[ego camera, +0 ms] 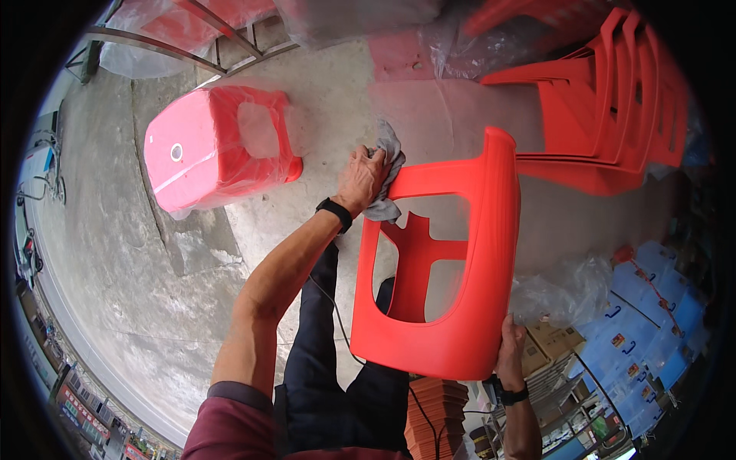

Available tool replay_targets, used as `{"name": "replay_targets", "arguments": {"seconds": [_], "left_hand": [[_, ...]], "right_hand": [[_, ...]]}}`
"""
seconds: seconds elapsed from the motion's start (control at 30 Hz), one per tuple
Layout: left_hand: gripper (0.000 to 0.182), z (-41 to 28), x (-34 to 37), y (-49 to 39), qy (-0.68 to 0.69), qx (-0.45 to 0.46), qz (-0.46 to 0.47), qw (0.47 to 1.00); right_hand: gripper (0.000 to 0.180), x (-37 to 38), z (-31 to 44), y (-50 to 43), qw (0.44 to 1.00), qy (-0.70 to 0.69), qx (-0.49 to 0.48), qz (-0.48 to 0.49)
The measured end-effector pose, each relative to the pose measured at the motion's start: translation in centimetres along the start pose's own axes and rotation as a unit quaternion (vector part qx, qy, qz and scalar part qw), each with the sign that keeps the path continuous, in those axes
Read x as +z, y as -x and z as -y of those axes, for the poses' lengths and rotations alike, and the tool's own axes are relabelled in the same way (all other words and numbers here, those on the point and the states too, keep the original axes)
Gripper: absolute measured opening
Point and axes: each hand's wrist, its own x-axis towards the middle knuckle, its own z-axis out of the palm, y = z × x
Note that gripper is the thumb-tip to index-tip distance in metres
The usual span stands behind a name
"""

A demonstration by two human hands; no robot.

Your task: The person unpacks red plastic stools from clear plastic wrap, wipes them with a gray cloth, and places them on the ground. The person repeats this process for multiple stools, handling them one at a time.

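Observation:
A red plastic stool point(489, 247) lies tipped on its side in front of me, with a large opening in the side that faces up. My left hand point(363, 177) grips a crumpled grey cloth point(391, 150) and presses it against the stool's upper left edge. At the lower right corner, my right hand point(510, 351) holds the stool, its fingers partly hidden behind the plastic. Both wrists carry black bands. Through the opening, the stool's inner leg and crossbar show.
Left on the concrete floor point(270, 241) stands a plastic-wrapped red and pink stool point(184, 149). Stacked red chairs point(618, 98) lie at upper right. Clear plastic film point(566, 287), cardboard boxes point(552, 345) and blue translucent bins point(627, 333) are at right. A metal frame point(230, 60) crosses the upper left.

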Motion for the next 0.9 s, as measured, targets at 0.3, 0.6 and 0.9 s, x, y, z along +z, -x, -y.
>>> {"name": "replay_targets", "arguments": {"seconds": [0.3, 0.6, 0.9], "left_hand": [[0.043, 5.1, -3.6, 2.1, 0.168, -0.196, -0.147, 0.955], [0.029, -13.6, -5.2, 4.0, 0.386, 0.104, 0.13, 0.907], [0.029, -6.7, -8.4, 2.5, 0.319, -0.13, -0.001, 0.939]], "right_hand": [[0.063, 0.5, -0.4, -1.2, 0.984, 0.119, -0.09, 0.1], [0.062, 3.0, -0.4, -4.0, 0.981, 0.145, -0.092, 0.088], [0.058, 1.2, 0.6, -3.6, 0.979, 0.157, -0.093, 0.094]]}}
